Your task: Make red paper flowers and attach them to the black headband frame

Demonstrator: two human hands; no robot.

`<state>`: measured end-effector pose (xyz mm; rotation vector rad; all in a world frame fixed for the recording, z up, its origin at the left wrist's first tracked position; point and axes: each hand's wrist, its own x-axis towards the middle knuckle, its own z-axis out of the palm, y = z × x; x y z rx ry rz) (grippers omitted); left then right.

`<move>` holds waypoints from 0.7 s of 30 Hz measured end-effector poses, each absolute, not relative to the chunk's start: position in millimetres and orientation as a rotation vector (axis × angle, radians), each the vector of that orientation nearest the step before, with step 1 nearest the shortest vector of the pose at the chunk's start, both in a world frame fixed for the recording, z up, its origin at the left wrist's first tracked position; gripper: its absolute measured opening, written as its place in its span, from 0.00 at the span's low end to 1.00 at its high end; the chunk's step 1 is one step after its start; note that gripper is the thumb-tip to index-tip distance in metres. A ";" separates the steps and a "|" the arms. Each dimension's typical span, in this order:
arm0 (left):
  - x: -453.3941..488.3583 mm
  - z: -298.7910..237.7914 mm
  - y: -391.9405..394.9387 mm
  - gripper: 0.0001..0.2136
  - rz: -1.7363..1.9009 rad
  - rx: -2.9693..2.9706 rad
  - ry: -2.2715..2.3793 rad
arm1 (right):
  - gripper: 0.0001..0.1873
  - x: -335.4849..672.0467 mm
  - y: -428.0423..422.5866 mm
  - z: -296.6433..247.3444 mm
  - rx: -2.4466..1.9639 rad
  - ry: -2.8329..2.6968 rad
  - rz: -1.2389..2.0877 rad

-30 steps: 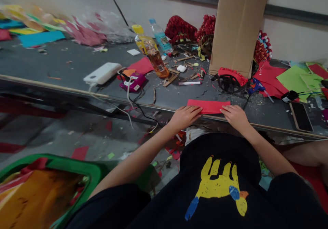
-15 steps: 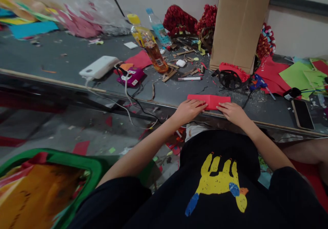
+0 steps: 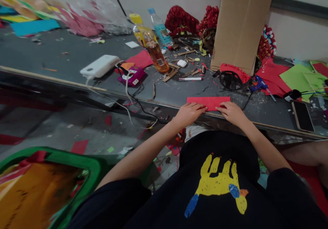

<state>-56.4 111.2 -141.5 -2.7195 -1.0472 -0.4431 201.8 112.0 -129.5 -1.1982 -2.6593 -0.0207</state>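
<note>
A folded strip of red paper [image 3: 208,102] lies flat at the near edge of the grey table [image 3: 77,61]. My left hand [image 3: 188,113] rests on its left end, fingers laid flat and pressing down. On the strip's right end my right hand [image 3: 230,112] presses the same way, fingers stretched out. Neither hand grips anything.
Behind the paper lie a white marker [image 3: 190,79], cardboard scraps, an orange drink bottle [image 3: 151,49], a water bottle [image 3: 160,34], a white power bank [image 3: 99,66] with cables, and a tall cardboard sheet [image 3: 241,24]. Green and red sheets [image 3: 297,77] and a phone [image 3: 302,116] lie right. A green tray [image 3: 51,184] sits lower left.
Both hands have slid a little along the red paper while pressing it. The paper now lies flatter as a thin strip.
</note>
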 end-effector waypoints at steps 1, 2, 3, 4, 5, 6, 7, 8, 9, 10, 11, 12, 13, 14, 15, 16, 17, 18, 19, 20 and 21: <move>-56.6 -142.2 111.0 0.14 -0.442 -2.719 -1.042 | 0.17 201.7 112.0 -129.6 -1.200 -2.657 -0.018; -56.8 -143.0 110.9 0.15 -0.441 -2.718 -1.039 | 0.17 201.6 111.9 -129.6 -1.201 -2.653 -0.015; -57.0 -143.8 110.8 0.15 -0.442 -2.718 -1.036 | 0.17 201.6 111.9 -129.7 -1.200 -2.650 -0.012; -57.2 -144.5 110.8 0.15 -0.445 -2.719 -1.038 | 0.17 201.7 111.9 -129.7 -1.197 -2.648 -0.010; -57.3 -145.1 110.7 0.15 -0.450 -2.721 -1.041 | 0.17 201.9 112.0 -129.8 -1.193 -2.647 -0.010; -57.3 -145.4 110.5 0.15 -0.456 -2.724 -1.045 | 0.17 202.1 112.0 -130.0 -1.189 -2.648 -0.011; -57.2 -145.5 110.2 0.15 -0.458 -2.727 -1.048 | 0.18 202.3 112.0 -130.2 -1.185 -2.653 -0.014; -57.0 -145.3 109.8 0.15 -0.455 -2.728 -1.050 | 0.18 202.6 112.0 -130.3 -1.181 -2.659 -0.018; -56.6 -144.8 109.2 0.15 -0.446 -2.724 -1.050 | 0.18 202.9 112.0 -130.6 -1.179 -2.664 -0.021; -56.2 -144.3 108.6 0.15 -0.434 -2.716 -1.051 | 0.18 203.1 112.0 -130.8 -1.178 -2.667 -0.022; -55.7 -143.7 108.0 0.15 -0.423 -2.706 -1.050 | 0.18 203.4 112.1 -131.1 -1.177 -2.667 -0.021; -55.2 -143.2 107.4 0.15 -0.415 -2.697 -1.050 | 0.18 203.5 112.1 -131.5 -1.177 -2.663 -0.018; -54.7 -142.8 106.8 0.15 -0.414 -2.692 -1.051 | 0.18 203.7 112.2 -132.0 -1.177 -2.654 -0.015; -54.3 -142.7 106.4 0.15 -0.419 -2.691 -1.053 | 0.18 203.8 112.4 -132.5 -1.177 -2.646 -0.013; -54.0 -142.7 106.1 0.15 -0.426 -2.693 -1.057 | 0.18 203.9 112.6 -133.1 -1.175 -2.639 -0.012; -53.7 -142.8 106.0 0.16 -0.435 -2.698 -1.062 | 0.18 204.0 112.8 -133.6 -1.172 -2.633 -0.010; -53.6 -143.0 106.0 0.16 -0.443 -2.704 -1.068 | 0.17 204.1 113.0 -134.0 -1.170 -2.628 -0.008; -53.5 -143.1 106.2 0.16 -0.451 -2.709 -1.077 | 0.17 204.0 113.2 -134.2 -1.170 -2.625 -0.005; -53.4 -143.0 106.5 0.16 -0.457 -2.714 -1.085 | 0.17 203.9 113.4 -134.2 -1.171 -2.624 0.000; -53.4 -142.8 106.9 0.16 -0.460 -2.719 -1.096 | 0.18 203.6 113.6 -133.8 -1.176 -2.624 0.003; -53.3 -142.3 107.5 0.16 -0.462 -2.725 -1.106 | 0.18 203.2 113.8 -133.2 -1.185 -2.626 0.003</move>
